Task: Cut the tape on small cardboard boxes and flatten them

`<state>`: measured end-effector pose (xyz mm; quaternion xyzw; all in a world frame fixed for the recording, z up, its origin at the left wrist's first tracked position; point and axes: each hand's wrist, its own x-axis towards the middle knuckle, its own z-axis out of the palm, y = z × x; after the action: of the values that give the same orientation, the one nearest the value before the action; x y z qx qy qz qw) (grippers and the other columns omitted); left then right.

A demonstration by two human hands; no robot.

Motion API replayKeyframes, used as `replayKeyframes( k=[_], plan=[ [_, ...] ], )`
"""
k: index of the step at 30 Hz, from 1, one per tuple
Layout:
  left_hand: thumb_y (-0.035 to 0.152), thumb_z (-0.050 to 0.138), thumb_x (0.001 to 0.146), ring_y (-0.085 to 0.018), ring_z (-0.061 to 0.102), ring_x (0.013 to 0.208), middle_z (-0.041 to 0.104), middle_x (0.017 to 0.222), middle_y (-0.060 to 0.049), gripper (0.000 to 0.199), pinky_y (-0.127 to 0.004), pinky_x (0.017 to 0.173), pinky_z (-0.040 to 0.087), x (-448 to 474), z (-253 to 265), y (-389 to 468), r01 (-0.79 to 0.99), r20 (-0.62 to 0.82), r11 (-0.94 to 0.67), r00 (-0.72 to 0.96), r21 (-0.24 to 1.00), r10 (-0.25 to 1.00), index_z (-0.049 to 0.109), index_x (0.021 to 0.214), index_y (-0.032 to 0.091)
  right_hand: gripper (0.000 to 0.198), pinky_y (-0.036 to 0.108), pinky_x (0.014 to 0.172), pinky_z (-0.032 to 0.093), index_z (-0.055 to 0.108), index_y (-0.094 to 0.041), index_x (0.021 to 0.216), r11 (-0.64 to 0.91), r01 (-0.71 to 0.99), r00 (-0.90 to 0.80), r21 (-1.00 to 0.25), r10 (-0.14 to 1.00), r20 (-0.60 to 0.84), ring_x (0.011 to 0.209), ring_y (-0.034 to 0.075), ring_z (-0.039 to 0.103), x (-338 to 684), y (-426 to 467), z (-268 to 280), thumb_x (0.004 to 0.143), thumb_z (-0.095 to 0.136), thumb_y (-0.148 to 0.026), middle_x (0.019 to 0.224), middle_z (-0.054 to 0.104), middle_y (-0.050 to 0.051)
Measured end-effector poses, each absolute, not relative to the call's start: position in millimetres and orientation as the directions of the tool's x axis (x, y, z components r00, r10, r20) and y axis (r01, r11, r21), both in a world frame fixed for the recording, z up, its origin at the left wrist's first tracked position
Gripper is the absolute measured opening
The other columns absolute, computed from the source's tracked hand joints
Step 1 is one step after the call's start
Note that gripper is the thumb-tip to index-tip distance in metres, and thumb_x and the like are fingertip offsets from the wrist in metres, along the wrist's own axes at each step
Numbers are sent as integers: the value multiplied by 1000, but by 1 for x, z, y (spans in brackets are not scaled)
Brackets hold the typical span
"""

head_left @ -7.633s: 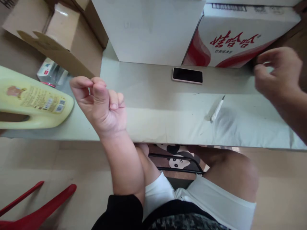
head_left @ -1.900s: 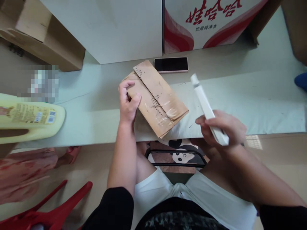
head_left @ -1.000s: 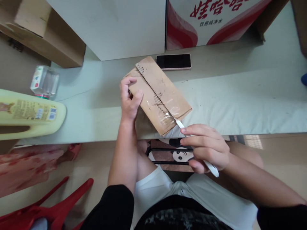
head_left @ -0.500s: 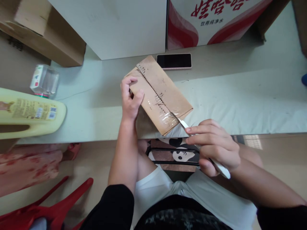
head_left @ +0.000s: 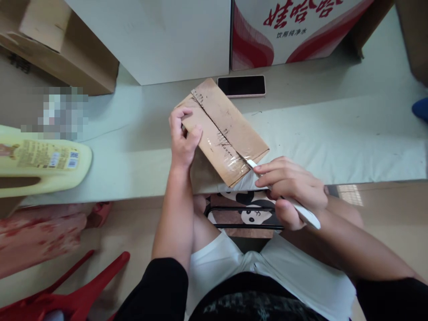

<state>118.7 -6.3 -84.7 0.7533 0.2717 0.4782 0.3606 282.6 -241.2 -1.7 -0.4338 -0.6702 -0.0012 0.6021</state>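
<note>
A brown cardboard box (head_left: 230, 120) lies at a slant near the table's front edge, a dark slit running along its middle seam and clear tape at its near end. My left hand (head_left: 184, 136) is closed around the box's left corner, thumb on top. In my right hand (head_left: 294, 189) is a white-handled utility knife (head_left: 308, 217), its butt sticking out below the palm. The front of the knife rests at the seam on the taped near end. Most of its blade is hidden from sight.
A phone (head_left: 241, 85) lies just behind the box. White and red-printed cartons (head_left: 254, 44) stand at the back. On the left are a yellow jug (head_left: 76, 171), a blurred-out object and a brown carton (head_left: 90, 58). A red stool (head_left: 83, 294) stands below.
My right hand has pushed the knife slightly forward and up along the seam, so less blade shows. My left hand and the box have hardly moved.
</note>
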Motion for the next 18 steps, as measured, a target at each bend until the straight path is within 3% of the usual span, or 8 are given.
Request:
replayKeyframes(
  k=[5,10,18],
  plan=[
    [75,62,83,-28,55,122,55,125,-6,57,-47,105,51,122,-81,-12,47,526,-582,374,812,764,56,122,34,26,36,73,64,57,-20,73,613,545,132,-572,611,780,86,22,77,286,-248,4,96,48,-28,72,70,5],
    [78,61,82,-28,55,121,55,125,-7,59,-46,102,52,123,-79,-14,58,520,-577,368,814,770,56,122,34,33,35,64,63,57,-20,70,597,553,175,-582,600,781,80,22,77,290,-259,12,99,44,-30,70,71,5],
    [74,62,84,-28,56,120,55,124,-6,57,-46,102,51,122,-81,-11,63,526,-587,375,807,763,55,123,34,25,36,70,66,57,-21,73,527,555,153,-644,696,702,78,21,78,285,-251,20,95,46,-24,69,70,4]
  ],
)
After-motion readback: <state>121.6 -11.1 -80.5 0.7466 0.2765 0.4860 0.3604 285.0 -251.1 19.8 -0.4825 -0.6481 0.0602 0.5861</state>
